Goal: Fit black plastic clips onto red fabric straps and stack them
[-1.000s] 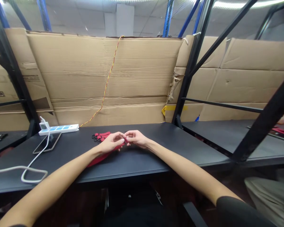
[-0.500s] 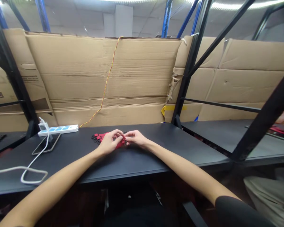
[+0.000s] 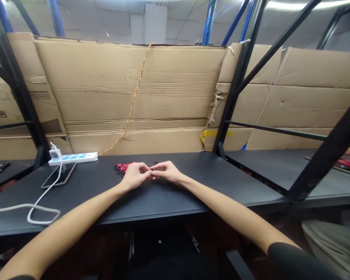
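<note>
Pinched tight on my remote head-camera feed: the fingertips (image 3: 146,169) of the left hand (image 3: 134,177) and the right hand (image 3: 167,172) meet over a sliver of red lanyard straps (image 3: 123,167). The pinch hides exactly what they grip, and I cannot make out a clip there. At 10 o'clock from the hands, the rest of the straps lie in a low bunch on the black bench (image 3: 210,182), their black clips (image 3: 116,167) at the far end, seemingly placed within easy reach. Farther out at 9 o'clock sit a power strip (image 3: 72,157) and a phone (image 3: 58,175), beside a white cable (image 3: 32,210). At 12 o'clock, cardboard sheeting (image 3: 128,89) backs the bench, with a twisted yellow-and-red wire (image 3: 133,101) running down it. At 3 o'clock, the frame's edge cuts off red items (image 3: 347,163) on a neighbouring bench.
</note>
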